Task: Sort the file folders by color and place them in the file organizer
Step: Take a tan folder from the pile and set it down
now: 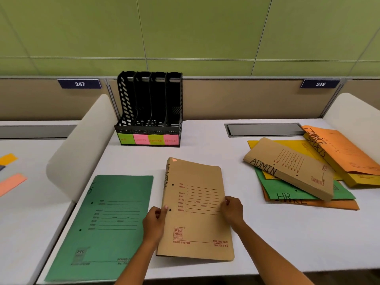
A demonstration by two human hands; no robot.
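Brown folder [195,212] btwn left hand [154,221] & right hand [232,208], both gripping edges.

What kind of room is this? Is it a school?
More likely an office. The white desk sits against a divider with numbered seat signs, 247 and 248. A black file organizer and labelled file folders marked ADMIN and HR point to office work.

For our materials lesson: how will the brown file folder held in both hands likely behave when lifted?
The brown file folder probably flexes slightly: it is thin card, gripped at both side edges by the left hand and right hand. It looks light, apparently empty. Its open edge may gape if tilted.
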